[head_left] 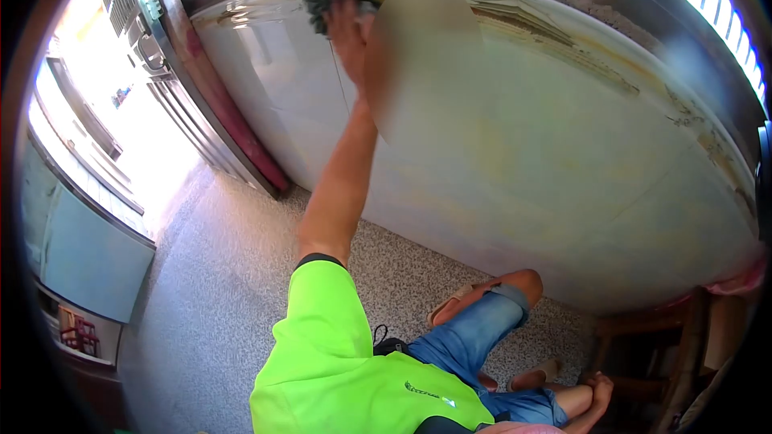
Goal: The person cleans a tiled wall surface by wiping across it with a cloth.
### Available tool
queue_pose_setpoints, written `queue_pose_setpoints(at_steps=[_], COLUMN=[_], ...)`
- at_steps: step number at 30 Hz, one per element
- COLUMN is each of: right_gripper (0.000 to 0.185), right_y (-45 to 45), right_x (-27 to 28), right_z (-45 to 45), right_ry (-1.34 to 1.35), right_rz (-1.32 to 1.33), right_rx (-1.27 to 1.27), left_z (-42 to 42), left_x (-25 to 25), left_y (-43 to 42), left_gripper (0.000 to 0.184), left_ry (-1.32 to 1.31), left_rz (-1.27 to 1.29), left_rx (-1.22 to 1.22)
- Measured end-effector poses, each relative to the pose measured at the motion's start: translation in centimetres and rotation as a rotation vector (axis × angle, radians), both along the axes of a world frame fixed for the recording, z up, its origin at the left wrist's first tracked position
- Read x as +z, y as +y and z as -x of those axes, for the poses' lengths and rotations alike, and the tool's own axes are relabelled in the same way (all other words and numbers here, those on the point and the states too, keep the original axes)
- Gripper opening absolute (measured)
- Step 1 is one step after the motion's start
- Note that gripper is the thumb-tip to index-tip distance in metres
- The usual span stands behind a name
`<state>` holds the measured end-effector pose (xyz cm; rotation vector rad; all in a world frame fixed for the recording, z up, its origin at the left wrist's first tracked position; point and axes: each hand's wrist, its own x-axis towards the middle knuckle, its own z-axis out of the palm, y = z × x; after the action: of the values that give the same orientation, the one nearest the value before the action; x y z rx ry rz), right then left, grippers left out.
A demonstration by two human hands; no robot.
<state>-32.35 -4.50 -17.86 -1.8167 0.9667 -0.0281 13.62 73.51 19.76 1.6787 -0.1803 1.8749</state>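
Observation:
My left hand (349, 40) is stretched far up the wall, its fingers pressing a dark green cloth (328, 5) against the top edge of the tiles. Part of this hand is covered by a blurred oval patch. The pale, glossy wall tiles (515, 169) curve across the view, with a broken, brownish strip (547, 32) along their top. Low at the right, my right hand (597, 395) rests by my bent knee with its fingers curled in; nothing shows in it.
A metal door frame (211, 124) and a bright doorway stand at the left. A pale blue panel (92, 241) is at the far left. Dark wooden furniture (647, 341) sits at the lower right. My legs in denim shorts (474, 333) are bent above the speckled floor (217, 297).

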Motion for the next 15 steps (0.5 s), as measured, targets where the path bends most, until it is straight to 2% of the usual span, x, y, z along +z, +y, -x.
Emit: queue_pose_setpoints(at_steps=[4,6,8,10,12,15], right_gripper=[0.027,0.028,0.028,0.029,0.030,0.030], right_y=[-0.7,-0.6,-0.9,-0.9,-1.3,-0.7], right_x=[-0.5,-1.0,-1.3,-1.5,-1.2,-0.6], right_z=[0.7,0.6,0.8,1.0,1.2,0.3], right_ry=[-0.016,-0.013,-0.002,-0.019,0.001,0.020], right_rz=[0.013,0.036,0.059,0.027,0.015,0.030], right_rx=[0.014,-0.036,-0.090,-0.100,-0.069,-0.035], left_z=[4.4,6.4,4.8,1.9,-0.1,-0.8], left_x=[-1.5,-1.6,-0.9,0.4,1.9,2.6], left_y=[-9.5,-11.2,-9.3,-5.9,-1.8,1.2], left_gripper=[0.047,0.049,0.052,0.057,0.053,0.053], left_ry=[0.007,0.215,0.254,0.055,-0.050,-0.032], left_rz=[-0.144,-0.279,-0.271,-0.171,-0.056,0.082], left_rx=[-0.063,-0.051,-0.042,0.043,0.065,0.081])
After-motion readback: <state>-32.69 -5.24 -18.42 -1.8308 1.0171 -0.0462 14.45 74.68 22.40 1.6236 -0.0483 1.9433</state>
